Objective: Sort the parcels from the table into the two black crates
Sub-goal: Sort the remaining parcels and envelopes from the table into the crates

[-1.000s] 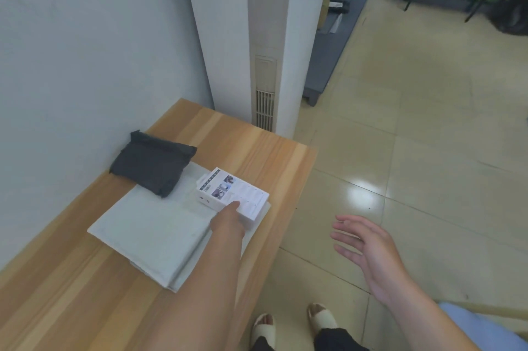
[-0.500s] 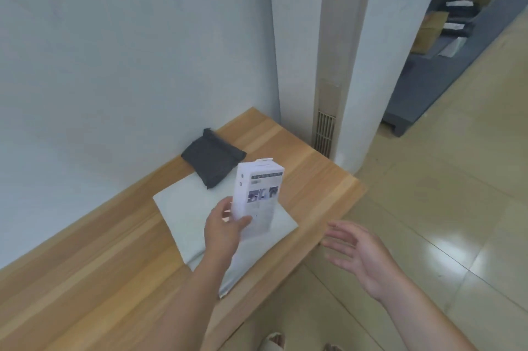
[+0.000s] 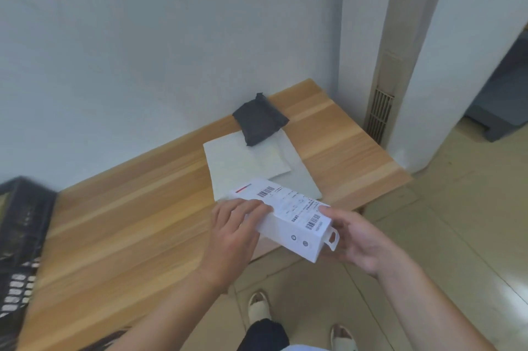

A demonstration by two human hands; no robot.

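Above the near edge of the counter (image 3: 128,225), a pale wood-grain laminate top with lighter and darker stripes, both hands hold one white box (image 3: 288,222) clear of the surface. Box is a long rectangular carton, smooth card, with a hang tab at its right end and a shipping label with barcodes and a red strip on the upward face. Left hand (image 3: 231,239) is wrapped over the box's left end, fingers curled across the label; right hand (image 3: 363,242) cups the right end from below, thumb on the top edge near the tab. Farther back on the counter, two flat white mailers (image 3: 243,162) lie stacked and overlapping, matte, soft-cornered, slightly askew. On their far corner rests a small black pouch parcel (image 3: 260,122), plump, pillow-shaped, dull wrinkled plastic, close to the white wall (image 3: 143,50). At the left edge of view, a black crate (image 3: 20,236) of lattice plastic sits on the counter, motion-blurred; its contents cannot be made out. Floor (image 3: 457,236) is glossy beige tile; two light slippers show below. Against half a second ago: the box was upright in the left hand alone with the right hand open and apart; now it lies level, label up, gripped by both, and the crate has come into view.
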